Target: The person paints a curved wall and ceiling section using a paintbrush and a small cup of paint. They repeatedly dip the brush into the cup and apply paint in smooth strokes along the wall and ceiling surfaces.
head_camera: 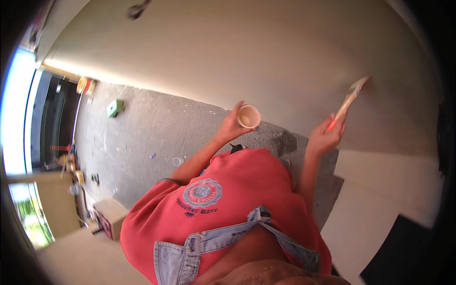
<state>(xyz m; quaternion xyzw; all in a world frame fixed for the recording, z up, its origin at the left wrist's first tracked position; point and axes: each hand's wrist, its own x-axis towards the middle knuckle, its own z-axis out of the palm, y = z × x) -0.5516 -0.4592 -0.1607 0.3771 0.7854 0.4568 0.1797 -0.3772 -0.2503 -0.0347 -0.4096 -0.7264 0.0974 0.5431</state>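
My left hand (233, 124) is wrapped around a small open cup (249, 116) with some pale liquid at its bottom. The cup is held in front of my body, near the foot of the wall. Off to the right, my right hand (327, 133) grips the orange end of a paintbrush (347, 102) by its handle. The brush slants up and to the right, its bristles at or close to the plain wall (231, 53); whether they touch is not certain.
On the grey, spotted floor (142, 124) stand a green step stool (115, 108) and a round tub (86, 86). A clear round lid or cup (177, 161) lies nearer me. A cardboard box (110, 218) and assorted items are at the lower left.
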